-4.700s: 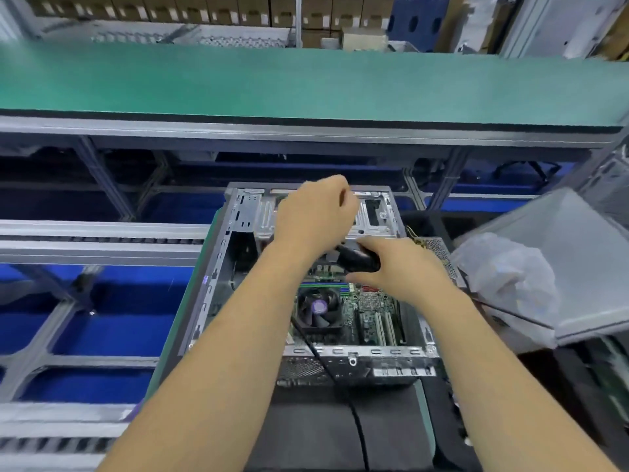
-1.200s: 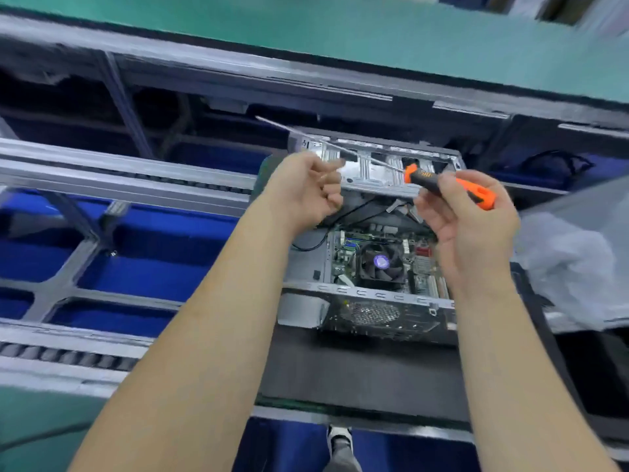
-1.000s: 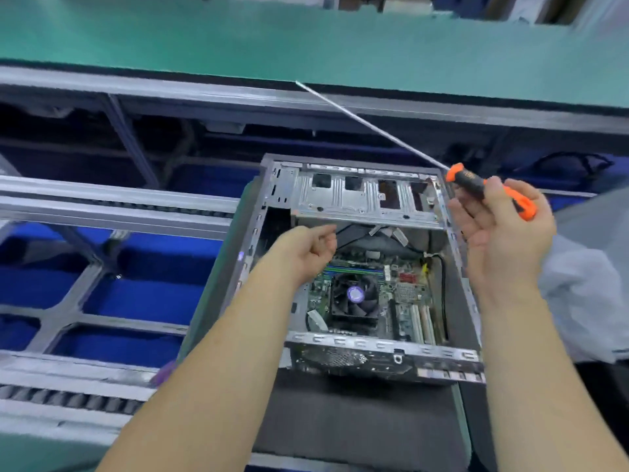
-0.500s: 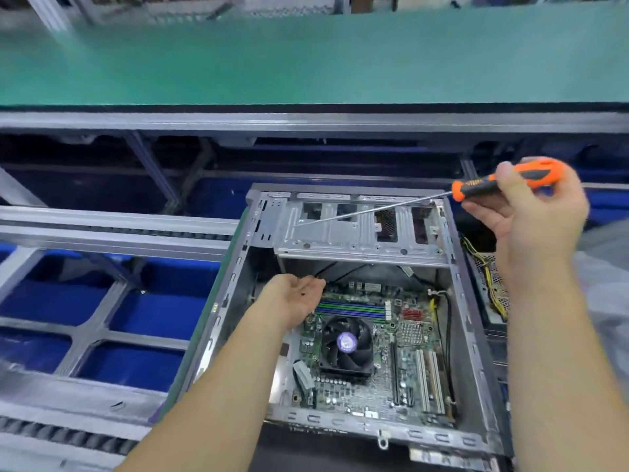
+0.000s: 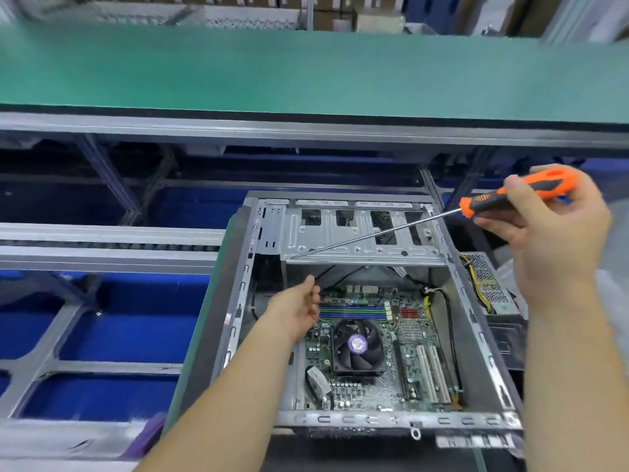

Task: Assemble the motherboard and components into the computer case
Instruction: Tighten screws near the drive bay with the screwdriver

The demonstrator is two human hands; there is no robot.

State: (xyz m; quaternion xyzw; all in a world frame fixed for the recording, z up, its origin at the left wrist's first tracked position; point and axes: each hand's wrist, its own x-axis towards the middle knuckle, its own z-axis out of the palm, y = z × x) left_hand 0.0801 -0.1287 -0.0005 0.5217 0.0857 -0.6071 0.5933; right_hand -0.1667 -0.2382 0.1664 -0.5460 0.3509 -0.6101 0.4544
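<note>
The motherboard lies flat inside the open case, probably ready for screws. At its far left corner the left hand is loosely curled; whether it pinches a screw, I cannot tell. Above the case, the right hand grips a screwdriver, tip toward that corner.

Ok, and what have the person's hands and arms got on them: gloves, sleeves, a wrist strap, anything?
Nothing that shows. Both hands, left and right, are bare with no gloves or rings visible. Both forearms are uncovered down to the bottom edge of the frame: no sleeves, watch, wrist strap or cable in view. Anything worn above the elbows is out of frame.
</note>
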